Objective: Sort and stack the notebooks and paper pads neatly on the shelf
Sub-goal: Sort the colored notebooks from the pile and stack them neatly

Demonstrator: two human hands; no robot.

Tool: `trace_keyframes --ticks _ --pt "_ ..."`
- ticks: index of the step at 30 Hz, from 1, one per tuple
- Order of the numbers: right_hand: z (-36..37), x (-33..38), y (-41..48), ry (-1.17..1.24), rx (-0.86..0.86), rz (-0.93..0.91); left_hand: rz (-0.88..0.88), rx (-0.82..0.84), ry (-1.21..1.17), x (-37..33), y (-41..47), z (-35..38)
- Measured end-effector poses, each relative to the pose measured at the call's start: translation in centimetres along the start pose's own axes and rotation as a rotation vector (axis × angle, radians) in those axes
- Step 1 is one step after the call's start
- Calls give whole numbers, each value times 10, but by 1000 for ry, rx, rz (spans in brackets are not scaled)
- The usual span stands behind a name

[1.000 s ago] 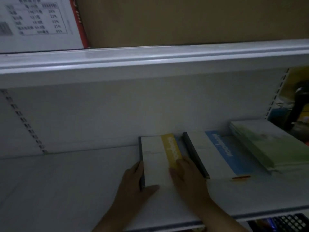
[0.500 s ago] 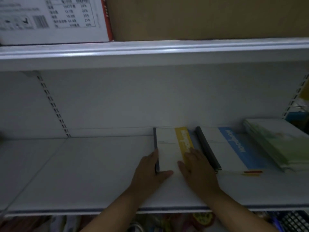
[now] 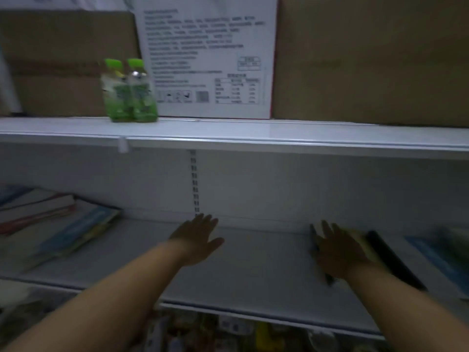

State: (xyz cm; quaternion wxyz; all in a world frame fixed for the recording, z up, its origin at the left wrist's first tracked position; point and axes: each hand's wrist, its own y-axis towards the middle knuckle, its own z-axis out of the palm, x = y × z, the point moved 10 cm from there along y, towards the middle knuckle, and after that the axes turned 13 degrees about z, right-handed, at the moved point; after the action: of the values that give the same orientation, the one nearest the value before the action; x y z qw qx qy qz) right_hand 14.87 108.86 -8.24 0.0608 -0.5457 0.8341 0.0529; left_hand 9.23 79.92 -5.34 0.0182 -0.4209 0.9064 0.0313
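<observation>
Dim white metal shelf, brown cardboard boxes above. My left grip is spread wide over it, holding nothing. My right grip lies flat on the blurred yellow-and-white notebook at the shelf's right.

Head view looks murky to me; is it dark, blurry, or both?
Both: the head view is dimly lit, motion blur smears the right hand and the notebook under it, the books at left are soft, and the box print is unreadable.
</observation>
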Motion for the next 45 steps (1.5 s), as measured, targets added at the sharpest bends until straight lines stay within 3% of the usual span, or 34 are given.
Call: trace_keyframes --ticks 4,8,11,14,20,26,30,34,37,41,43,45 --pt "-52 187 -39 107 -47 -335 -221 -44 133 126 -97 -39" --pt "-76 361 -124 209 -33 -691 -419 -93 11 206 -193 -49" --pt "-63 452 -182 128 -25 -928 -480 -49 -47 238 -240 -37" --pt "-57 512 -208 111 -38 -1046 -531 -51 -60 278 -273 -26" --pt "-97 618 -187 166 -85 -1089 -605 -24 -41 362 -316 -18" --pt "-129 735 -144 486 -68 -920 -671 -27 -83 440 -335 -35" --pt "-125 794 -129 415 -2 -882 -723 -167 -227 499 -334 -39" --pt "-118 805 -111 390 -3 -773 -739 -4 -267 538 -335 -10" --pt "-131 795 -102 512 -81 -692 -748 -85 -567 570 -335 -1" --pt "-171 759 -98 1123 -272 -563 -757 -222 -1385 593 -337 12" --pt "-197 751 -123 1261 -446 -656 -662 -320 -1767 601 -334 9" --pt "-216 769 -169 1173 -552 -909 -565 -373 -2025 610 -338 1"
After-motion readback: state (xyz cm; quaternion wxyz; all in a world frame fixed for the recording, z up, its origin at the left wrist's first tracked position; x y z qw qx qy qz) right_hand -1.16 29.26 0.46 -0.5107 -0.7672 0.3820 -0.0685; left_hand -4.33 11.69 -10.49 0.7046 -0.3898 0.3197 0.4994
